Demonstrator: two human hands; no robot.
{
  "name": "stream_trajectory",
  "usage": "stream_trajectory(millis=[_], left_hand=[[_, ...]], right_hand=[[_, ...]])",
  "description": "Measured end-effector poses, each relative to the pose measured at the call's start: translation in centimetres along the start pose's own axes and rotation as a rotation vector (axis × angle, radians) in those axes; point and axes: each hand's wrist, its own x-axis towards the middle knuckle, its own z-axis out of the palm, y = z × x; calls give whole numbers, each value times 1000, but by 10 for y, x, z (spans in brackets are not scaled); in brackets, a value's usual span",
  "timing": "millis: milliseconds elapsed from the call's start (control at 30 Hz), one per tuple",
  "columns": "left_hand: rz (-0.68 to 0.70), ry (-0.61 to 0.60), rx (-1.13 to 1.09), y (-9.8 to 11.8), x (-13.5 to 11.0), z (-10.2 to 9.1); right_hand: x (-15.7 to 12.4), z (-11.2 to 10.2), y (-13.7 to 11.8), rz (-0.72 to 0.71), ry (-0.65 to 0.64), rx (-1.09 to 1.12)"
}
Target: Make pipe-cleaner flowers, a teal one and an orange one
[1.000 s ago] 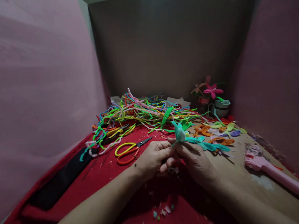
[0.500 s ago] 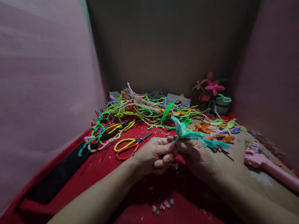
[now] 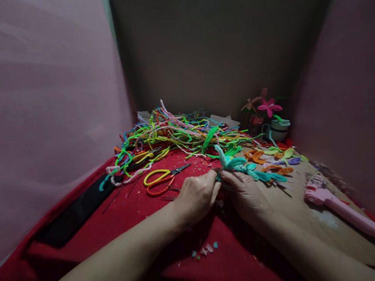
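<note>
Both my hands meet at the middle of the red cloth (image 3: 122,220). My left hand (image 3: 197,197) is closed, its fingertips pinching the base of a teal pipe-cleaner flower (image 3: 240,165). My right hand (image 3: 246,192) is closed round the same flower from the right, with the teal petals sticking up and to the right above my fingers. What the fingers press on under the petals is hidden.
A big heap of coloured pipe cleaners (image 3: 181,134) lies behind my hands. Yellow and orange scissors (image 3: 161,180) lie to the left. Loose orange, green and purple petals (image 3: 271,156) and a pink tool (image 3: 341,209) rest on cardboard (image 3: 305,201) at right. A pot with a pink flower (image 3: 273,118) stands at back.
My left hand has rolled over, so its back now faces up and its fingers are tucked under. The teal flower has tipped lower and to the right.
</note>
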Motion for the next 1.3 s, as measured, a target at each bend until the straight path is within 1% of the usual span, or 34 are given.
stream_trajectory(millis=[67,100,167,233,333,400,467,533,600,633,700,800,900,1033,1100,1133,1200,1300], left_hand=[[45,-33,89,-1,0,1],[51,-48,98,-2,0,1],[37,-56,37,-2,0,0],[-9,-31,-92,-2,1,-1],[-102,2,-352,1,5,-6],[-154,-6,-604,3,8,-10],[-218,-56,-921,4,12,-13],[-324,-142,-1201,5,14,-16],[-425,-218,-1374,4,14,-18],[-452,-240,-1426,3,14,-18],[-452,-263,-1503,1,13,-18],[-448,-297,-1595,0,11,-19],[-481,-343,-1695,-2,11,-19],[-483,-404,-1798,-6,11,-17],[-459,-422,-1793,-6,11,-16],[-445,-414,-1761,-5,11,-17],[-417,-362,-1626,-3,11,-18],[-365,-231,-1314,3,12,-21]], right_hand=[[-1,-1,1,-7,0,-23],[-1,-2,1,-6,-1,-33],[-1,-2,2,-5,-10,-63],[0,-2,2,-26,-23,-90],[2,0,1,-74,-20,-83],[2,2,0,-76,-33,-36],[2,2,-2,-29,-63,3],[0,1,-4,22,-80,25],[-1,-1,-6,42,-85,24],[-1,-2,-6,44,-86,22],[0,-4,-6,50,-97,26],[2,-6,-4,67,-136,63],[4,-5,-3,95,-155,126],[5,-4,-2,115,-110,208],[5,-3,-2,108,-80,221],[5,-3,-1,99,-71,225],[4,-4,0,75,-73,228],[4,-6,2,56,-74,203]])
